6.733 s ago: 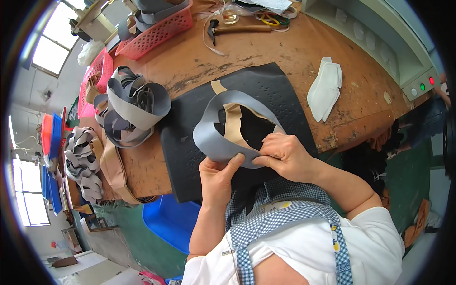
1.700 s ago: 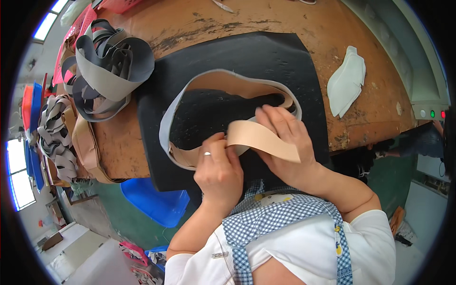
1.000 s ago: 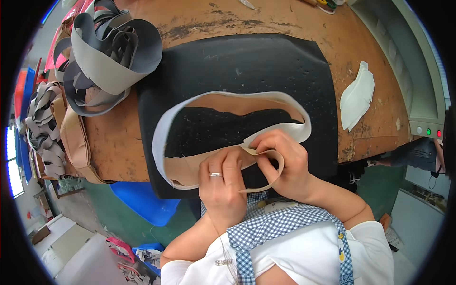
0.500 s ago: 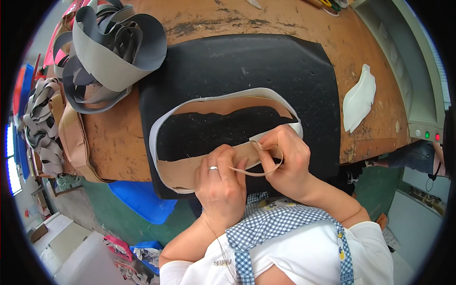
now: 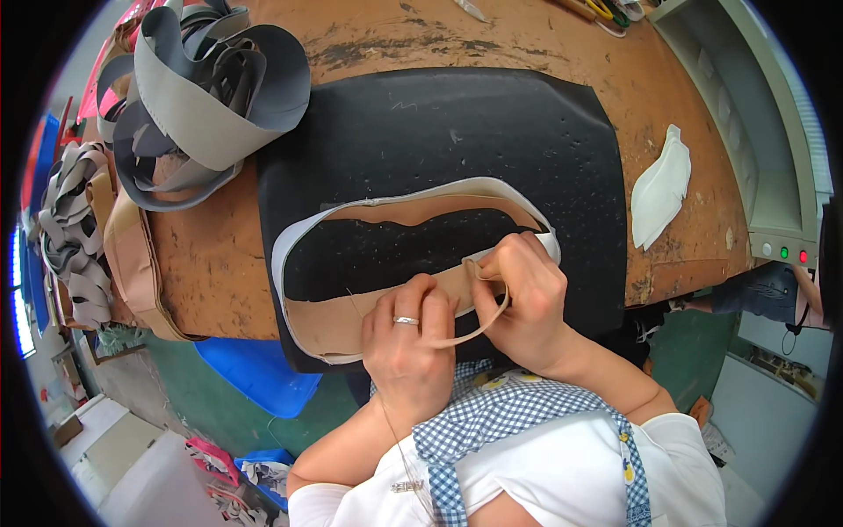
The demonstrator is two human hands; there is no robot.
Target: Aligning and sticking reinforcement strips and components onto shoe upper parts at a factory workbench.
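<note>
A closed band [image 5: 329, 327], white outside and tan inside, stands on edge as a long loop on a black mat [image 5: 439, 123]. My left hand [image 5: 411, 329], with a ring on one finger, is closed over the near side of the band. A thin tan strip [image 5: 481, 329] curves from under the left fingers round to my right hand [image 5: 529, 294]. There my right thumb and fingers pinch the strip near the band's inner face, at the loop's right end. The left fingertips are partly hidden.
Large grey loops [image 5: 206, 105] are heaped at the far left, beside smaller grey strips [image 5: 77, 233] and tan bands [image 5: 132, 255]. A white leaf-shaped piece [image 5: 660, 189] lies to the right. A grey cabinet with coloured buttons [image 5: 784, 250] stands at the right edge. A blue bin [image 5: 259, 373] sits below the table.
The band's far side has shifted slightly toward me. The left fingers have bent more over the near side, and the tan strip's curve hangs lower and wider. The right hand still pinches the strip.
</note>
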